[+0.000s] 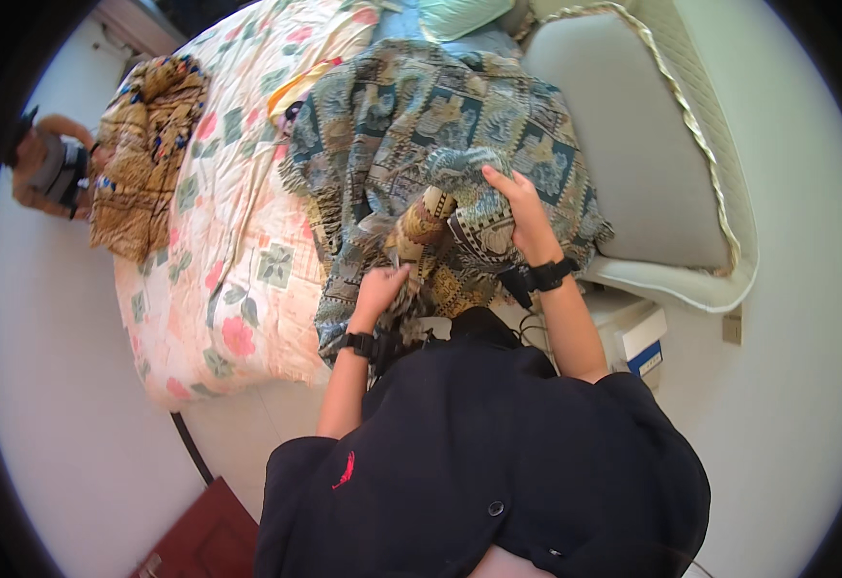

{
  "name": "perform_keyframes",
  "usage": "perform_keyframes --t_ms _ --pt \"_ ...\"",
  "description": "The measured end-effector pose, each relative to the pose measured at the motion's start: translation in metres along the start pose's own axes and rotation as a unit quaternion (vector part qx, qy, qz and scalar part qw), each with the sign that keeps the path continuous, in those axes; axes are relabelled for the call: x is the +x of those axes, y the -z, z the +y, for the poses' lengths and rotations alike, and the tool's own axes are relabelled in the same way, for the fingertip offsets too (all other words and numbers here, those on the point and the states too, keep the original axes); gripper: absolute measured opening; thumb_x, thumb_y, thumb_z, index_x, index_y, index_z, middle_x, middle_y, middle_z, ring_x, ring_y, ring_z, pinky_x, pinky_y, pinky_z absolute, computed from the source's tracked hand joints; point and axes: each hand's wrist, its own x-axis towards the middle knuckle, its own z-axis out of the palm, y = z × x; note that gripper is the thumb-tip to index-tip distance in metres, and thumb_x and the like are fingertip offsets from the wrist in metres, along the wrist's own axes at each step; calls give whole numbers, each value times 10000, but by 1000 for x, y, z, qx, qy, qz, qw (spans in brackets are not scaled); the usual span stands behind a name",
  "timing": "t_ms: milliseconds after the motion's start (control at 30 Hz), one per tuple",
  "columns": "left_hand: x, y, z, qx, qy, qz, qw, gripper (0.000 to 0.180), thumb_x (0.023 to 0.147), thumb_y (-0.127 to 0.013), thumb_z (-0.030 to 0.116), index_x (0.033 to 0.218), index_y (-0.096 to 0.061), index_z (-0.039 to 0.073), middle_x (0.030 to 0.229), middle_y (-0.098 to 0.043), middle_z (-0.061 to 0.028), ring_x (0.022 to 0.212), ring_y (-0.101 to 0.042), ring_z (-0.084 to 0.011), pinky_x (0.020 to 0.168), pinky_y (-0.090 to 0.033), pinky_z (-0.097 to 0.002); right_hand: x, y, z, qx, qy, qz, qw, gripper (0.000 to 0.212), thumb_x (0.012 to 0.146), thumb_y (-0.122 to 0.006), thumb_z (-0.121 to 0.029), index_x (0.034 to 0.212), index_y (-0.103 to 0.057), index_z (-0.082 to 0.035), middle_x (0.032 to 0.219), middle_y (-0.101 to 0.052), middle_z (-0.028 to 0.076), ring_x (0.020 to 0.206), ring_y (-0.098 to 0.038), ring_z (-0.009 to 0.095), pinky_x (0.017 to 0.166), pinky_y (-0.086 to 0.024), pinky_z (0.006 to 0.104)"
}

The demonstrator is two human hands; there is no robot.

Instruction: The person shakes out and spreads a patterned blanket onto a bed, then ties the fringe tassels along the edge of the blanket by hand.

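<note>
A large woven blanket with a teal and tan patchwork pattern and fringed edges lies rumpled over the near side of the bed. My right hand grips a bunched fold of it, the thumb on top. Lower and to the left, my left hand is closed on the blanket near its fringed edge. Between the two hands a part of the blanket is lifted and folded, showing its tan underside. The fingertips of both hands are partly hidden by the cloth.
The bed has a floral sheet and a padded grey headboard at right. A mint pillow lies at the far side. At left, another person stands by a brown patterned blanket. A white box sits beside the bed.
</note>
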Motion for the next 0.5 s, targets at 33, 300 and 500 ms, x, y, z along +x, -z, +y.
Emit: perform_keyframes --t_ms 33,300,500 --pt "6 12 8 -17 -5 53 998 499 818 -555 438 619 -544 -20 458 -440 -86 441 -399 -211 479 -356 -343 2 -11 -11 -1 -9 -26 1000 588 800 -644 -305 1188 -447 90 1186 -514 145 1090 -491 210 912 -372 313" --pt "5 90 105 103 -32 374 921 575 884 -438 487 1153 -529 -13 899 -617 -188 818 -589 -277 718 -442 -339 45 -37 -74 131 -174 -273 937 262 801 -618 -199 965 -587 3 916 -614 62 785 -598 143 679 -471 246" --pt "-21 70 140 -600 -77 87 791 755 899 -161 587 1218 -451 -33 1043 -596 -152 888 -605 -255 781 -479 -322 68 -52 -38 -3 -168 -433 886 360 782 -622 -159 1092 -553 9 1013 -605 59 957 -548 143 835 -410 271"
